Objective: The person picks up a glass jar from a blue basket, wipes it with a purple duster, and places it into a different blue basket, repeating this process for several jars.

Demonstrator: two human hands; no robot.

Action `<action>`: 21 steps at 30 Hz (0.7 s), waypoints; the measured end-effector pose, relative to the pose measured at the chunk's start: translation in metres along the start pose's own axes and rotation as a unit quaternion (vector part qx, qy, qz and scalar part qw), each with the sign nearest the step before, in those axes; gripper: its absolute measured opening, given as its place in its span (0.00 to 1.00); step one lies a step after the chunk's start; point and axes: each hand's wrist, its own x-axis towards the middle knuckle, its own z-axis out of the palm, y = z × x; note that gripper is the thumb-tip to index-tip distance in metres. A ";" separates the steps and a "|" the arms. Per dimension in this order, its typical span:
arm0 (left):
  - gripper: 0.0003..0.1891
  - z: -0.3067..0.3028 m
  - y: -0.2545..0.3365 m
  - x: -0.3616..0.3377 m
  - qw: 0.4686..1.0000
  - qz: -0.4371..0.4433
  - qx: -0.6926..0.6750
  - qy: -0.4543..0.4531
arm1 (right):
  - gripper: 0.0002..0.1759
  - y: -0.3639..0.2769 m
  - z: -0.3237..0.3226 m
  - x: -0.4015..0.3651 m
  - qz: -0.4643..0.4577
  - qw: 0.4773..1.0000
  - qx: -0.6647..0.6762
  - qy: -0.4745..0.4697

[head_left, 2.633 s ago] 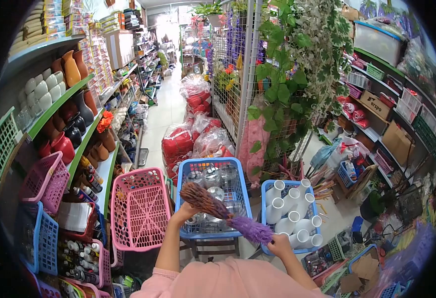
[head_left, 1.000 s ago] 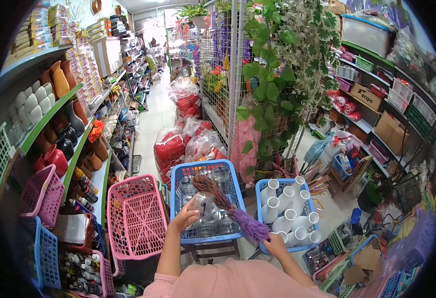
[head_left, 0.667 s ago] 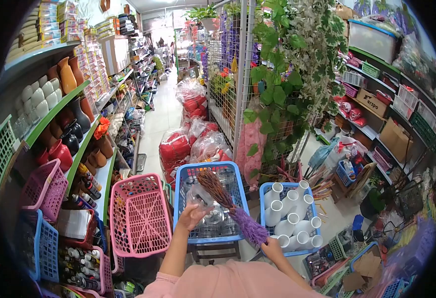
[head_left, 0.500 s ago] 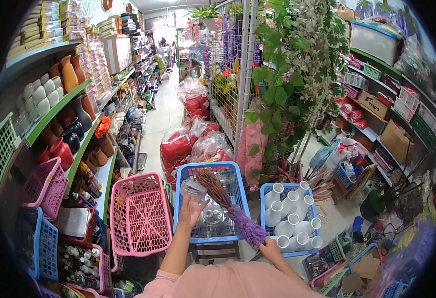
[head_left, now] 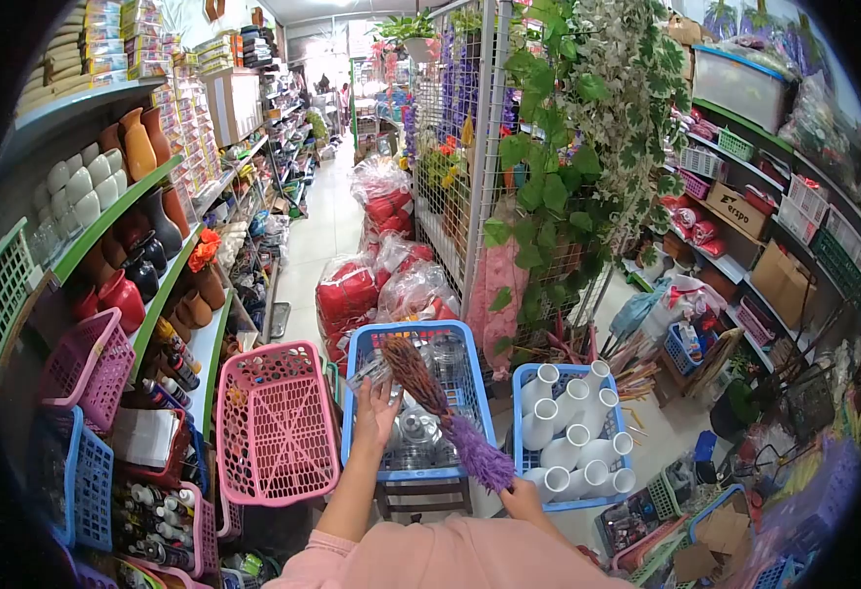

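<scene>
Down in the head view, the left hand (head_left: 376,412) has its fingers (head_left: 383,391) wrapped on a clear jar (head_left: 369,371), just above the blue basket (head_left: 450,327) of jars. The right hand (head_left: 521,499) holds a purple duster (head_left: 442,414) tight, pointing to 11 o'clock across the basket. A pink basket (head_left: 273,422) sits at its 9 o'clock.

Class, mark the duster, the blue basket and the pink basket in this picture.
duster (head_left: 447,417), head view, middle of its fluffy length
blue basket (head_left: 416,328), head view, far rim
pink basket (head_left: 275,422), head view, mesh bottom
</scene>
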 end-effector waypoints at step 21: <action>0.44 0.008 0.016 -0.005 0.989 -0.103 -0.100 0.046 | 0.18 -0.001 -0.013 0.008 -0.039 0.987 -0.152 -0.039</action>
